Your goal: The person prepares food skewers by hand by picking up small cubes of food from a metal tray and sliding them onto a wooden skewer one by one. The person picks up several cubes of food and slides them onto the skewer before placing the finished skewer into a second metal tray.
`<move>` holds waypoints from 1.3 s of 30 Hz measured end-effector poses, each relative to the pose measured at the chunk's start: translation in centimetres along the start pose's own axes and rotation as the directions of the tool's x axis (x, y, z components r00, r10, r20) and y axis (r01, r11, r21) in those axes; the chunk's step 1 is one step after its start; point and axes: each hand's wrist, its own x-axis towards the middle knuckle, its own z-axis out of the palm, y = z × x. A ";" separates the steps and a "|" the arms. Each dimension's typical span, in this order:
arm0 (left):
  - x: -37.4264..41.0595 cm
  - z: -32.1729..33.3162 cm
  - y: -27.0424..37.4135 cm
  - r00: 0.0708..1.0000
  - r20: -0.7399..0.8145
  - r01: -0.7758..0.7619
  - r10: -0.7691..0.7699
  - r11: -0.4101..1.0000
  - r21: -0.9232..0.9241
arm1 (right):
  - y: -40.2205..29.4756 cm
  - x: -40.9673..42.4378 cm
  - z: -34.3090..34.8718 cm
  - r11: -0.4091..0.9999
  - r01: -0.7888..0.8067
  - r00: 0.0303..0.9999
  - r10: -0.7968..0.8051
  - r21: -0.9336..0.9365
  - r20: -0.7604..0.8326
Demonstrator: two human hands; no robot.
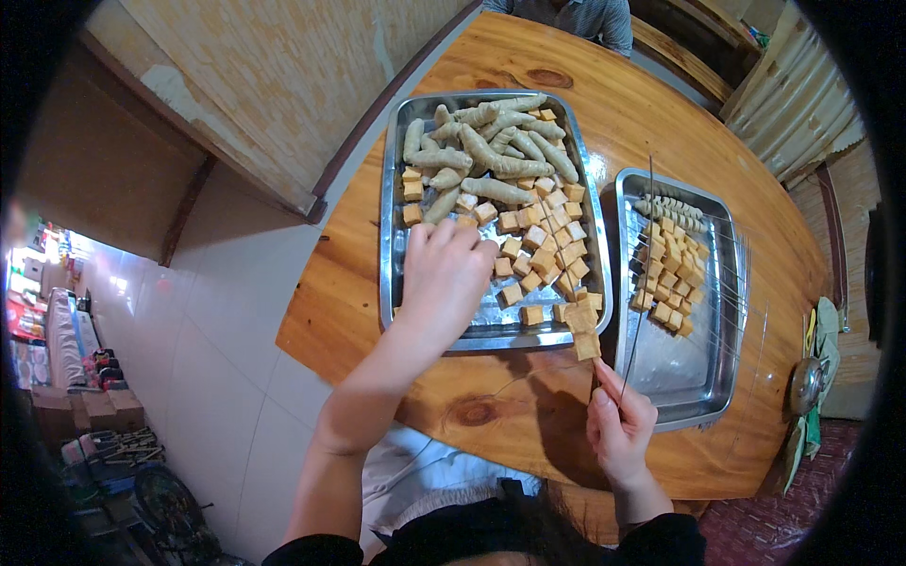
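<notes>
My right hand (621,417) grips thin metal skewers (633,332); one bears a few tofu-like cubes (586,345) just above my fingertips, over the near right corner of the left tray. Inside the large steel tray (600,269), my left hand (451,265) reaches down with bent fingers, at the near end of the grey-green, sausage-shaped pieces (495,189); whether it holds something is hidden. Many loose golden cubes (543,260) lie to its right in that tray.
A second steel tray (679,417) on the right holds skewered cubes (672,272) and sliced grey-green pieces (669,210), with skewer ends over its right rim. Both trays stand on a wooden table (488,417). A person (566,21) sits at the far edge. A wall runs along the left.
</notes>
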 end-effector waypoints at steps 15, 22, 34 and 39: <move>0.0 -1.6 -0.8 0.863 0.484 0.291 -0.145 -0.640 -0.711 | 0.0 0.5 0.6 0.918 0.299 0.952 -0.270 -0.259 0.143; 0.2 -2.2 0.1 0.876 0.445 0.217 -0.187 -0.671 -0.709 | -0.6 0.5 0.3 0.924 0.250 0.965 -0.215 -0.289 0.150; 0.1 -3.3 0.3 0.904 0.325 0.186 -0.278 -0.429 -0.884 | -0.7 0.6 0.4 0.914 0.258 0.964 -0.224 -0.314 0.141; -0.2 -2.5 1.6 0.896 0.361 0.242 -0.258 -0.398 -0.885 | -0.6 0.4 0.4 0.903 0.285 0.958 -0.257 -0.323 0.125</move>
